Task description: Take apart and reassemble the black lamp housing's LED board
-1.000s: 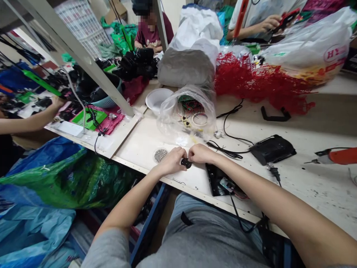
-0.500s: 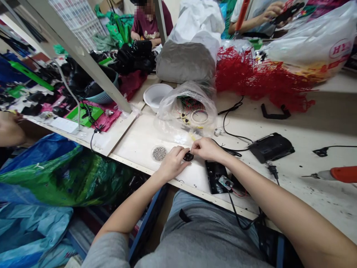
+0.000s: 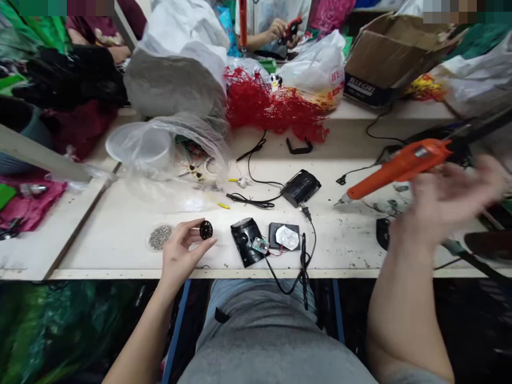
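Disc (image 3: pixel 206 230) in left hand (image 3: pixel 181 248); gap; casing (image 3: pixel 242 242) near bench edge (image 3: pixel 224 274).

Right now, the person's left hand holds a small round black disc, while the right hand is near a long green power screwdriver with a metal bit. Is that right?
Not quite: the head view shows that the long power screwdriver is orange, not green. The right hand is near it, and the left hand holds the small round black disc.
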`<state>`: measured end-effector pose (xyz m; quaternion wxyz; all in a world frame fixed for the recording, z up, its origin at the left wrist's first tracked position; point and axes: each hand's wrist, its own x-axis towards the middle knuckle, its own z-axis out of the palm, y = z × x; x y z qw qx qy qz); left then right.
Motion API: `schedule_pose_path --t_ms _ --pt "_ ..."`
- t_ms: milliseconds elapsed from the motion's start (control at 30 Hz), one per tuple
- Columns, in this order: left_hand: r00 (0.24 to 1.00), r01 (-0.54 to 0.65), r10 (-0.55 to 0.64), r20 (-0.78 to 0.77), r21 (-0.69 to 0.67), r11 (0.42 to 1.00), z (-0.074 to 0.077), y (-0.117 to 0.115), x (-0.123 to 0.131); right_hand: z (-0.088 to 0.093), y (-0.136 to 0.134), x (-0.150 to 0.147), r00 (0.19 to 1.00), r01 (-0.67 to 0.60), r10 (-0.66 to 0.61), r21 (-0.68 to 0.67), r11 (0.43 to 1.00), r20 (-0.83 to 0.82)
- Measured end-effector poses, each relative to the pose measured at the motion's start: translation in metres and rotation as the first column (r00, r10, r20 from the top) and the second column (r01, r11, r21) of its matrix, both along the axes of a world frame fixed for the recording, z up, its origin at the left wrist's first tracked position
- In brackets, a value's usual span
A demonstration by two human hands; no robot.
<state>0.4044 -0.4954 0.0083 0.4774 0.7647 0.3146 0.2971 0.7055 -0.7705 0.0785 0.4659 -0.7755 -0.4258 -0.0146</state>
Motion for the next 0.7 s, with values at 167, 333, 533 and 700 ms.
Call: schedule_pose_path --t_ms 167,333,533,700 --pt "0.988 0.143 -0.144 0.062 0.029 0.989 0.026 -0.041 0.033 -0.022 0.023 0.041 0.943 0.303 -0.27 0.167 0.938 -0.196" --pt "0.977 0.21 -0.209 0.04 -0.014 0.978 0.029 -0.066 0.051 -0.024 0.013 0.012 0.916 0.399 -0.379 0.196 0.896 -0.135" --pt "0.958 0.279 -0.253 0.134 -0.238 0.93 0.025 -0.077 0.072 -0.031 -0.011 -0.006 0.882 0.327 -0.199 0.251 0.911 -0.426" --pt "0.958 0.279 -0.239 0.156 -0.333 0.901 0.032 -0.082 0.077 -0.023 -0.032 -0.027 0.864 0.356 -0.103 0.455 0.816 -0.493"
